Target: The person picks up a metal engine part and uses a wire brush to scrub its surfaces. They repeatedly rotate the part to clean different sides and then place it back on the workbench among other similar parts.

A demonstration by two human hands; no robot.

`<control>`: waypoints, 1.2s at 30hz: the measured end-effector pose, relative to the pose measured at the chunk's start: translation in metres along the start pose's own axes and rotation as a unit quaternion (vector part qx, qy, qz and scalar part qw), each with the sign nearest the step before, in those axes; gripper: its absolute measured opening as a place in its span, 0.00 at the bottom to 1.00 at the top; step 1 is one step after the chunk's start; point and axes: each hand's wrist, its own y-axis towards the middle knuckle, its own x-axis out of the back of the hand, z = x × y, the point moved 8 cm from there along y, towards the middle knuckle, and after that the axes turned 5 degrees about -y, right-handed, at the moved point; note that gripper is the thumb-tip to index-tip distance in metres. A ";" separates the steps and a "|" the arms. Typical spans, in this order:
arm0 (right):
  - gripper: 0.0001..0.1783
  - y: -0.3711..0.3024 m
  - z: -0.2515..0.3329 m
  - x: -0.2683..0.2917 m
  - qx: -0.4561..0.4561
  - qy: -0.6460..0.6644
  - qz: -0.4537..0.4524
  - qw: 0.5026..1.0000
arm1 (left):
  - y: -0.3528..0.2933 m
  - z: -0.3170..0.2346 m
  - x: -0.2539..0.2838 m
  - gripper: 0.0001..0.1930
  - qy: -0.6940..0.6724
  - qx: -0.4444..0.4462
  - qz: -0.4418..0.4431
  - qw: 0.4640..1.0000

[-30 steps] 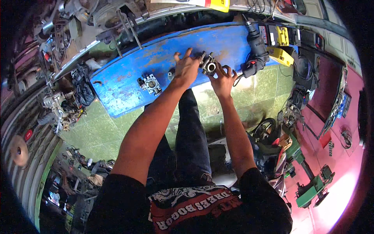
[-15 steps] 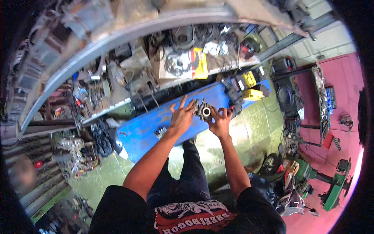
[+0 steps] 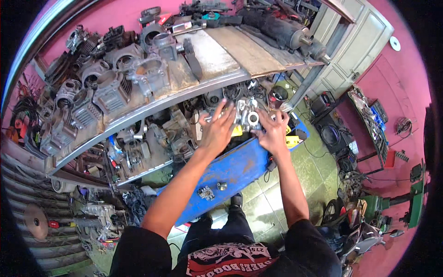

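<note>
Engine part (image 3: 248, 119) held up above the blue surface (image 3: 233, 171), left hand (image 3: 217, 130) and right hand (image 3: 273, 134) fingers grasping its sides; small pieces (image 3: 206, 192) lie off, work looks midway.

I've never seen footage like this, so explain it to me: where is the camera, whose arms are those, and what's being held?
The camera sits on a person's head and looks down, so the picture bulges like a fishbowl. The two bare arms are that person's own. The left hand and right hand grip a grey metal engine part between them, above a blue bench. Two small metal parts lie on the bench. The shelf behind carries finned engine cylinders.
</note>
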 end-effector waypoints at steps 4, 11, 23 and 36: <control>0.41 0.061 0.000 0.037 0.026 0.006 -0.046 0.999 | 0.053 0.008 0.042 0.24 0.003 -0.014 -0.037 0.999; 0.37 0.145 0.005 0.037 0.086 -0.041 -0.093 0.991 | 0.115 0.044 0.071 0.23 0.075 -0.027 -0.050 0.996; 0.31 0.217 0.008 -0.027 0.051 -0.024 0.081 0.995 | 0.137 0.106 0.064 0.20 0.155 0.019 -0.014 0.988; 0.30 0.216 0.014 -0.017 0.015 -0.024 0.077 0.997 | 0.128 0.108 0.063 0.18 0.169 0.093 0.014 0.981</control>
